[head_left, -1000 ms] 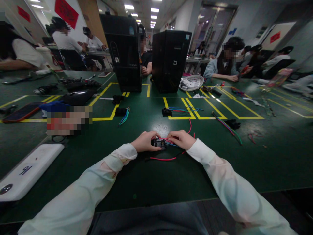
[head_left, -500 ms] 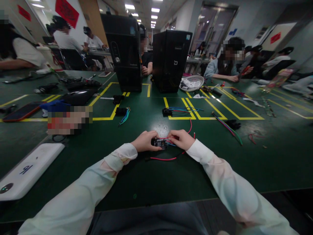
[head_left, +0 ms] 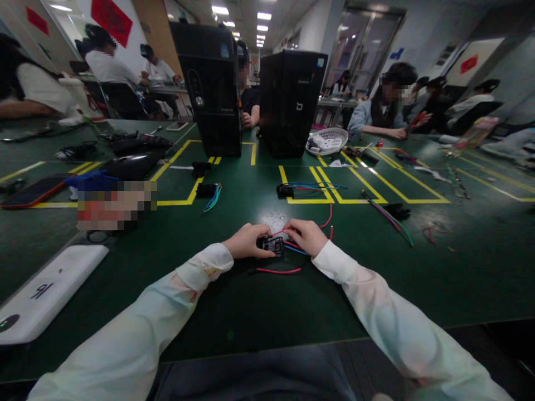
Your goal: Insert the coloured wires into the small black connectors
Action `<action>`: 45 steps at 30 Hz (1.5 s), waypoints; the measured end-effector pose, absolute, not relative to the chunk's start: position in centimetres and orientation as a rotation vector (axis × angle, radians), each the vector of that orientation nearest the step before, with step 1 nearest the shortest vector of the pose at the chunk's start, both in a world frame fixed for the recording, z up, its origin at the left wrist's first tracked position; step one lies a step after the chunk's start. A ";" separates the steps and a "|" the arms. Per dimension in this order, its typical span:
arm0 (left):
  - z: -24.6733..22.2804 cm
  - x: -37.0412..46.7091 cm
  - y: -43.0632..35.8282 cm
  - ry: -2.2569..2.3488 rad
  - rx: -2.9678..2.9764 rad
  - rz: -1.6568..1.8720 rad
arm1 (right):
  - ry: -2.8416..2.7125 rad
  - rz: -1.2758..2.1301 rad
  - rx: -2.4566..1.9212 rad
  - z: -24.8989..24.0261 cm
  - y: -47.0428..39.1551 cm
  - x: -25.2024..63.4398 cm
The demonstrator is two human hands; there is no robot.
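Steadying a small black block [head_left: 274, 246] seems to be my L hand's job: thumb on the near side, fingers on the far side, opened only about as wide as the block itself. Its R end faces my other hand, prob. so the wires there stay easy to get at. My R hand [head_left: 308, 236] is bent, thumb & index pinching a thin red wire [head_left: 276, 233] just beside the block; the other fingers curl in, & I can't tell if they touch anything. As for my L hand [head_left: 246, 240], it grips nothing but the block, low over the green table [head_left: 234, 303] (can't tell whether it rests on it). A blue wire [head_left: 296, 249] leaves the block's R side & runs toward my R palm.

Nearer me, a loose red cable [head_left: 278, 271] w/ a black end lies apart from the block, likely set there to be out of the way. Beyond my hands, by the yellow tape [head_left: 178, 203]: a black plug [head_left: 205, 190] w/ blue-green wires on the L, a black connector [head_left: 285, 191] straight ahead, a multicolour bundle [head_left: 390, 218] on the R, prob. spaced apart to avoid tangles.
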State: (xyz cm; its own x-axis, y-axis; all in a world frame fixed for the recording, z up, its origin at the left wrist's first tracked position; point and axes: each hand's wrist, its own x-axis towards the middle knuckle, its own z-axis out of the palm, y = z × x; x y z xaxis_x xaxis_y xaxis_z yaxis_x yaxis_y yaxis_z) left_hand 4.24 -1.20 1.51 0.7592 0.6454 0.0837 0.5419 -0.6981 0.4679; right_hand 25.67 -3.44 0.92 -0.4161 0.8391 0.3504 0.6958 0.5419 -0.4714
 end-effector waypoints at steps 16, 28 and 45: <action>1.4 4.3 -1.2 0.922 2.516 0.346 | -2.234 0.391 -1.288 0.9 -3.4 25.9; 1.6 4.6 -1.5 0.977 2.516 0.346 | -2.408 0.492 -1.201 1.7 -3.3 26.6; 1.3 4.5 -1.4 0.991 2.513 0.367 | -2.500 0.334 -1.114 2.0 -3.5 26.5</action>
State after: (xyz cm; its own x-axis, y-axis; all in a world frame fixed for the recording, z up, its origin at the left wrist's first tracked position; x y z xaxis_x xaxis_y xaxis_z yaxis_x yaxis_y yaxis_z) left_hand 4.55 -1.43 1.29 0.7125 0.6958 0.0906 0.5873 -0.6619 0.4658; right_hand 26.55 -3.46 1.97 -0.6127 0.7511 0.2458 0.6603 0.6575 -0.3630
